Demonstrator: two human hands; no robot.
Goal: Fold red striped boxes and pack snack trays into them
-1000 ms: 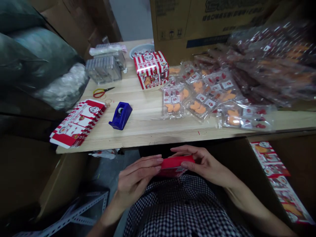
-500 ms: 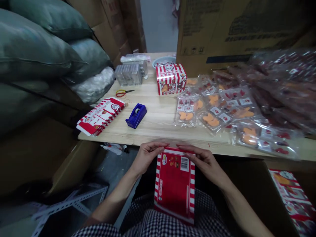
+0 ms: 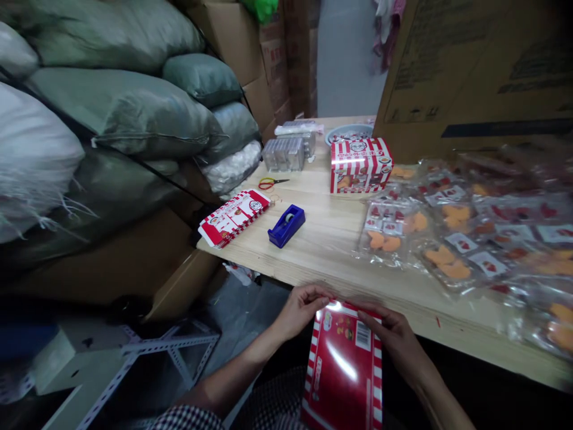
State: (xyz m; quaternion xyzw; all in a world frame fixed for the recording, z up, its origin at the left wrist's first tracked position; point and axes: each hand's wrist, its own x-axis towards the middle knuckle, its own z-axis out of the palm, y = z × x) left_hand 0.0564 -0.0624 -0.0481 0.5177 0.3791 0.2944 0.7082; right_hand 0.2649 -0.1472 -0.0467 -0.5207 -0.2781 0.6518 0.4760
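Note:
A red carton (image 3: 342,370) with striped red-and-white edges and a barcode lies over my lap, just below the table's front edge. My left hand (image 3: 304,307) pinches its far left corner between thumb and fingers. At the far right corner, beside the barcode, my right hand (image 3: 394,331) grips it the same way. The far edge of the carton is partly covered by my fingers. A blue tape dispenser (image 3: 287,226) stands on the table beyond my left hand.
Flat striped cartons (image 3: 235,216) are stacked at the table's left edge. Scissors (image 3: 273,183), clear plastic cases (image 3: 284,154), a bowl (image 3: 349,132) and a made-up striped box (image 3: 360,166) stand farther back. Clear bags of toy food (image 3: 389,230) cover the right side. Sacks (image 3: 129,110) are piled left.
The view has swung left and up, so the table things sit farther right and lower. Both hands keep their hold on the carton's far edge.

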